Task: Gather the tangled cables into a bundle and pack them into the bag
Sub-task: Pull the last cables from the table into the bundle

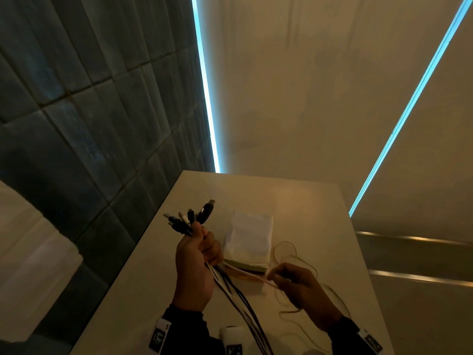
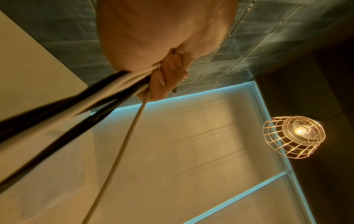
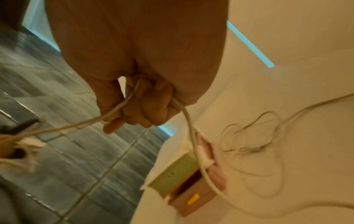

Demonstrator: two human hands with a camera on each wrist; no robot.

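Note:
My left hand (image 1: 202,245) is raised above the table and grips a bundle of black and white cables (image 1: 238,301). Their plugs (image 1: 190,217) fan out above the fist, and the cords hang down toward me. In the left wrist view my left hand's fingers (image 2: 168,78) curl round the cords (image 2: 80,104). My right hand (image 1: 276,278) pinches a white cable (image 1: 252,275) that runs over to the left hand. The right hand (image 3: 134,115) holds that cable (image 3: 193,145) in the right wrist view as well. A white cloth bag (image 1: 249,235) lies flat on the table, just beyond both hands.
The bag rests on a stack with a green box (image 3: 176,171) and a pink box (image 3: 191,200). Thin cable loops (image 1: 288,252) trail on the beige table (image 1: 307,201) by my right hand. A tiled wall (image 1: 89,124) stands left. A caged lamp (image 2: 293,136) hangs overhead.

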